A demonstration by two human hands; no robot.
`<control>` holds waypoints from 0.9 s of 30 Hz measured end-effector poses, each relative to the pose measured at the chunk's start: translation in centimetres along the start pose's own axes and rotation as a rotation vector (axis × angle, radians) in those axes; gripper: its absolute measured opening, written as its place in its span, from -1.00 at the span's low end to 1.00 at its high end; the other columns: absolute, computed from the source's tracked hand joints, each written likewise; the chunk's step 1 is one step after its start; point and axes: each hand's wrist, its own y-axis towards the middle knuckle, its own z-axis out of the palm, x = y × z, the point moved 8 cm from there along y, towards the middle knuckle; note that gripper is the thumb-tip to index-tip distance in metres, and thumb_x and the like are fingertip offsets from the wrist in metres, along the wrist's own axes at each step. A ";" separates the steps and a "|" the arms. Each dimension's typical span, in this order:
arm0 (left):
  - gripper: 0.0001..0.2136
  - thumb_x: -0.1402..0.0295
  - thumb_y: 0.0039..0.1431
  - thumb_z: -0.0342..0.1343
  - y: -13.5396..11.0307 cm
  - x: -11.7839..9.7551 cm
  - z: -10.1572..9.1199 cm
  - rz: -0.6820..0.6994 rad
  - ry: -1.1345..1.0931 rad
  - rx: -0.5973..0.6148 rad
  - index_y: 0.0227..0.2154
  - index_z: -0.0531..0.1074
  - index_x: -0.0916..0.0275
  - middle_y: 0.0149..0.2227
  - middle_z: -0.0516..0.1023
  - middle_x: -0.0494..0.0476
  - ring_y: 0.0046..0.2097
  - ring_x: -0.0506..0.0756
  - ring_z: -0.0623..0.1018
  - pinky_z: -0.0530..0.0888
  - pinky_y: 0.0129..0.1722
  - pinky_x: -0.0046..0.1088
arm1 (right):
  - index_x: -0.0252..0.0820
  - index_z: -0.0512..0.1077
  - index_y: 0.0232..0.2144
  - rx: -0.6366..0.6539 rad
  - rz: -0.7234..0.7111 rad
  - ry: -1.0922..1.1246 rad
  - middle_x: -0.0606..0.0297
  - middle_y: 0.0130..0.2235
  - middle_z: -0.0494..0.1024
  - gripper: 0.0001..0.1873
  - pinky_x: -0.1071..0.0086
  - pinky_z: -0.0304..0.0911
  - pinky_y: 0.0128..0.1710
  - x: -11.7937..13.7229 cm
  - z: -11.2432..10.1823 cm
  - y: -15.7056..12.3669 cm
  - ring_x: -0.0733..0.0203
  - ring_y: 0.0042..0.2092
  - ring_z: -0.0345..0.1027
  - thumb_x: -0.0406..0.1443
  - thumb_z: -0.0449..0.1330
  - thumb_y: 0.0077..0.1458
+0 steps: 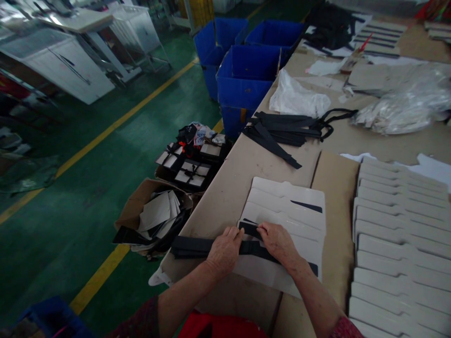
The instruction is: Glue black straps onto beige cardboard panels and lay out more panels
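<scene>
A short black strip (249,229) lies across pale, overlapping shaped boards (282,213) near the table's front edge. My right hand (278,241) pinches the strip's right end. My left hand (225,249) has its fingers closed at the strip's left end, thumb against it; some fingertips are hidden. Beneath both hands runs a stack of long black strips (193,247), reaching left to the table edge. Another dark strip (308,206) shows on the upper part of the boards.
Rows of overlapping pale boards (398,234) lie at the right. Farther back are loose black straps (278,131) and clear plastic bags (299,96). Blue bins (246,87) and a carton of scraps (132,206) stand on the green floor beyond the table's left edge.
</scene>
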 end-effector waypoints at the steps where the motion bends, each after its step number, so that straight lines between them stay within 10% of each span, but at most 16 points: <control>1: -0.48 0.50 0.21 -0.14 0.0 0.0 0.0 -0.001 0.004 -0.001 0.25 0.13 0.28 0.00 0.36 0.23 -0.02 0.16 0.35 0.43 -0.02 -0.33 | -0.10 0.53 -0.29 -0.001 0.003 -0.001 0.20 -0.23 0.63 -0.73 0.38 0.15 -0.23 0.1 0.1 0.0 0.16 -0.20 0.47 -0.23 0.02 0.28; 8: -0.48 0.54 0.21 -0.16 0.1 0.0 0.1 0.012 0.025 0.014 0.25 0.12 0.29 0.01 0.35 0.24 -0.01 0.17 0.34 0.44 -0.02 -0.31 | -0.09 0.43 -0.08 -0.024 0.070 0.096 0.19 -0.25 0.62 -0.70 0.32 0.19 -0.25 -2.3 -1.6 -1.6 0.07 -0.22 0.48 -0.17 0.17 0.13; 15: -0.43 0.63 0.15 -0.20 0.1 0.1 0.4 0.041 0.090 -0.031 0.25 0.13 0.29 0.17 0.29 0.24 0.06 0.18 0.33 0.44 0.04 -0.28 | -0.15 0.46 -0.24 0.053 0.182 0.423 0.29 -0.30 0.58 -0.74 0.32 0.24 -0.19 -13.3 -3.6 -8.8 0.13 -0.23 0.43 -0.24 0.15 -0.02; 27: -0.43 0.65 0.15 -0.22 0.0 0.2 0.8 0.068 0.177 -0.052 0.25 0.16 0.32 0.23 0.27 0.22 0.09 0.17 0.34 0.42 0.10 -0.30 | -0.15 0.36 -0.36 -0.454 0.565 0.748 0.34 -0.51 0.47 -0.65 0.35 0.26 -0.45 -18.1 -0.5 -10.2 0.19 -0.48 0.36 -0.01 0.14 -0.07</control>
